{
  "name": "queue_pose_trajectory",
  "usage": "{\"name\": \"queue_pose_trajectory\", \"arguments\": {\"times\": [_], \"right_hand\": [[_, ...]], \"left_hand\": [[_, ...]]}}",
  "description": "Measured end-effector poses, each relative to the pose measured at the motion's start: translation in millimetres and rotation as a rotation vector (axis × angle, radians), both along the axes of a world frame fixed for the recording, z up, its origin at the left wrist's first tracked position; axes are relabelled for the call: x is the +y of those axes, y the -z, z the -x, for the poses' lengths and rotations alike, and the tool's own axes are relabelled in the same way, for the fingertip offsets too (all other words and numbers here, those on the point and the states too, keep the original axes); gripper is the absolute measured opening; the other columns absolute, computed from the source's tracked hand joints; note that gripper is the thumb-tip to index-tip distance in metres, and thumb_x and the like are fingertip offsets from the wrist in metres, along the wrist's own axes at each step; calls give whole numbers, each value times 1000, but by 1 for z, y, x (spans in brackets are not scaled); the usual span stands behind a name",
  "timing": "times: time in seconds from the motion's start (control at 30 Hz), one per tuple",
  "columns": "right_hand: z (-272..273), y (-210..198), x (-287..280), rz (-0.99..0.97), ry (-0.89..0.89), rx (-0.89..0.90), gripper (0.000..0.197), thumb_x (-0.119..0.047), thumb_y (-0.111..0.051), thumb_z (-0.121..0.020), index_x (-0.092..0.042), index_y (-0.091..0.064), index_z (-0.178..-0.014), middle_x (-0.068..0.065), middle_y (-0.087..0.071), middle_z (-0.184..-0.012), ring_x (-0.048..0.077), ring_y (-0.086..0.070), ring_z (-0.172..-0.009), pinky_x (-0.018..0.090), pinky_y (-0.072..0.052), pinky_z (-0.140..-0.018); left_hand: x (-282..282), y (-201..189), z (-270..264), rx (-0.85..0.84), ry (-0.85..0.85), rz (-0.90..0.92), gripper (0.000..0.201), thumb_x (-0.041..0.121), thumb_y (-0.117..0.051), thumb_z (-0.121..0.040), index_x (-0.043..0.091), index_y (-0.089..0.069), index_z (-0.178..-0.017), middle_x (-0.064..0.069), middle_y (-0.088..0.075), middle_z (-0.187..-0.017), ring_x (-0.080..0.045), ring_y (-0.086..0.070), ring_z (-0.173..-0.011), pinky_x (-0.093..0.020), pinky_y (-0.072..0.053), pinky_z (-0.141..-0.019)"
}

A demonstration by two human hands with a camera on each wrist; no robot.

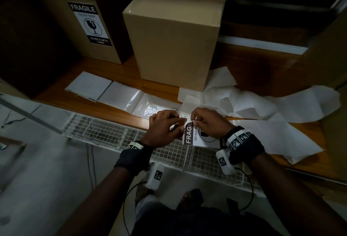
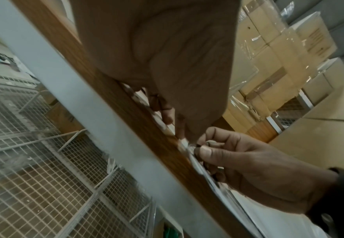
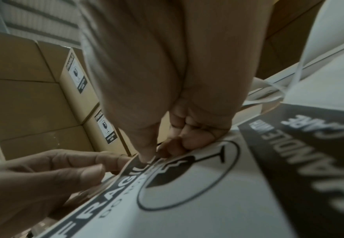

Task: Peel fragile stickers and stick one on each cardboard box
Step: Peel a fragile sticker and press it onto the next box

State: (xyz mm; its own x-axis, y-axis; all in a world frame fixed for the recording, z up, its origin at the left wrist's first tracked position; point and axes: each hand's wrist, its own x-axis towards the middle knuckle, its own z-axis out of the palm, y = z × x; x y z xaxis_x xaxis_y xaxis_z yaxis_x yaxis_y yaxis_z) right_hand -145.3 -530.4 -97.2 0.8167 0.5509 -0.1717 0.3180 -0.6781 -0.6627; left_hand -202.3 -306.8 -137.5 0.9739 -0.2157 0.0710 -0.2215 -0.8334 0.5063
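At about 6 o'clock in the head view, both hands meet over the near edge of the bench (image 1: 120, 77). The right hand (image 1: 210, 124) pinches the top corner of a fragile sticker (image 1: 189, 134), its fingers (image 3: 146, 153) curled onto the black band. The left hand (image 1: 163, 128) pinches the same sheet at its edge. A plain cardboard box (image 1: 176, 34) stands at 12 o'clock; a labelled box (image 1: 78, 34) sits at 10 o'clock. Loose white backing paper (image 1: 272, 108) lies at 3 o'clock.

Matt cardboard box (image 1: 174, 34); glossy paper sticker (image 1: 195, 138); wood-grain table (image 1: 116, 111) (smooth); white wire-mesh basket (image 1: 105, 132).
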Motion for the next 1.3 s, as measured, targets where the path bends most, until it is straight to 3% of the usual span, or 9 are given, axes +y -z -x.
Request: {"name": "queue_pose_trajectory", "arguments": {"times": [0.23,0.3,0.37,0.47,0.63,0.8,0.87,1.03,1.3], "right_hand": [[2,-2,-8,-75,29,-46,5,-18,-62,-98,-20,-67,-99,-2,-58,-101,9,-56,-92,23,-42,-79],[5,0,-10,-75,41,-54,7,-20,-61,-98,-25,-65,-99,-1,-55,-107,10,-54,-96,22,-40,-82],[7,1,-10,-107,60,-48,7,-20,-60,-98,-27,-63,-98,-1,-56,-111,12,-55,-101,26,-43,-85],[10,-1,-13,-178,90,-34,6,-18,-60,-99,-18,-66,-102,-1,-61,-117,14,-59,-106,35,-50,-93],[22,-10,-22,-304,170,37,6,-12,-62,-98,-18,-63,-98,-11,-60,-136,2,-61,-111,31,-54,-92],[36,-18,-37,-350,177,30,12,-12,-64,-95,-23,-61,-94,-12,-67,-128,3,-64,-112,36,-55,-93],[41,-21,-43,-353,184,23,10,-14,-64,-96,-24,-63,-98,-12,-70,-123,3,-65,-113,35,-54,-96],[52,-33,-60,-387,219,-35,9,-9,-63,-97,-17,-65,-101,-12,-74,-109,-1,-66,-109,15,-51,-87],[57,-59,-99,-593,450,-190,15,1,-57,-99,-13,-57,-104,6,-74,-103,15,-72,-101,40,-59,-89]], "left_hand": [[-11,0,1,-66,-107,5,36,55,-50,-92,42,-71,-118,13,-57,-126,-12,-40,-126,-28,-14,-90],[-10,1,1,-72,-101,16,35,52,-50,-94,42,-71,-119,13,-57,-126,-12,-40,-126,-27,-13,-89],[-10,0,1,-81,-111,21,29,49,-54,-97,42,-71,-118,13,-57,-126,-12,-40,-127,-26,-12,-88],[-14,-1,1,-73,-142,15,22,45,-65,-95,42,-72,-115,14,-57,-127,-12,-40,-127,-28,-13,-91],[-16,-4,2,-65,-164,22,23,46,-68,-92,42,-72,-114,14,-57,-127,-13,-41,-127,-30,-15,-93],[-23,-4,6,-93,-199,38,32,54,-51,-93,38,-74,-107,13,-59,-123,-16,-45,-126,-35,-18,-96],[-27,-4,8,-106,-221,49,34,60,-53,-90,36,-74,-102,12,-60,-121,-15,-45,-124,-38,-20,-97],[-30,0,10,-115,-224,19,25,57,-69,-84,36,-71,-98,12,-59,-119,-18,-46,-125,-44,-25,-101],[-32,1,10,-143,-231,-5,25,57,-72,-84,36,-70,-97,11,-60,-117,-19,-48,-122,-41,-25,-97]]}}
